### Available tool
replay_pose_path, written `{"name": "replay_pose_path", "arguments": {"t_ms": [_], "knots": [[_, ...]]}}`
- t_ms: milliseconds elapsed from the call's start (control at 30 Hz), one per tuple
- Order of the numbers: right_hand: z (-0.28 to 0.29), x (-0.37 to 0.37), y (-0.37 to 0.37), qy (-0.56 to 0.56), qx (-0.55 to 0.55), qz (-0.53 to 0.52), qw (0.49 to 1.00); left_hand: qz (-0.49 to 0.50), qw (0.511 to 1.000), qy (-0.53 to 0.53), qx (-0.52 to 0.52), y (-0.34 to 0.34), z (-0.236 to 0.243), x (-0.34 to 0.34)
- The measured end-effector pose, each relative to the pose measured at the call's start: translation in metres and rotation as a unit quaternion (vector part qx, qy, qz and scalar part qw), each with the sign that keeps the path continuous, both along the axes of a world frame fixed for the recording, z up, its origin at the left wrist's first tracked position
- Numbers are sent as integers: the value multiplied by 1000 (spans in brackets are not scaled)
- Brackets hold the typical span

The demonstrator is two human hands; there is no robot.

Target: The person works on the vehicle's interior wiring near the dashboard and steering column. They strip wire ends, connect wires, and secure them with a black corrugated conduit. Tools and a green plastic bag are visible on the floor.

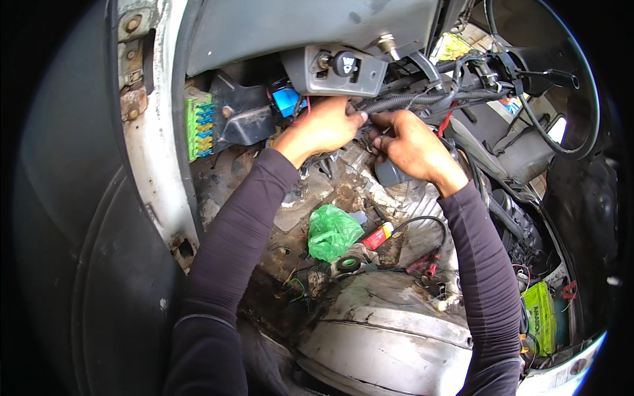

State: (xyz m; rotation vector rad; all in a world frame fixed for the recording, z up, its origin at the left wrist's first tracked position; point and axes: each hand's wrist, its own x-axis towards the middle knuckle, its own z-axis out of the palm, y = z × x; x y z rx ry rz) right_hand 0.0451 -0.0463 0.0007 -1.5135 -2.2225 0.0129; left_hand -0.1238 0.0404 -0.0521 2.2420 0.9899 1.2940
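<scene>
Both hands work the wiring loom [422, 100] under the dash: left hand [321, 127] and right hand [411, 146] fingers pinch wires; next likely needs steady separating.

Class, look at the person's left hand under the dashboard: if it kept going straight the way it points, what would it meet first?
Most likely the black corrugated wiring loom, which the left hand already reaches at its fingertips; the right hand lies just beside. Depth is hard to judge.

Daylight falls into a stripped vehicle cab: a bare, rust-stained floor [343, 198] littered with debris, a white door pillar [155, 165] at left, the grey dashboard underside [290, 26] above, and the steering wheel [568, 86] at upper right.
</scene>
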Motion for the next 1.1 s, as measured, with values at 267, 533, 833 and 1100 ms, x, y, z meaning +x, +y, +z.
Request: {"name": "replay_pose_path", "arguments": {"t_ms": [267,533,833,1100], "knots": [[16,4,20,-243,420,98,869,-59,997,-40,42,17,-12,-6],[50,10,43,-181,110,124,969,-118,989,-91,-19,13,-14,-16],[47,10,52,-188,72,108,974,-71,991,94,55,27,2,-31],[52,17,61,-213,157,149,953,-54,997,18,48,17,-7,-25]]}}
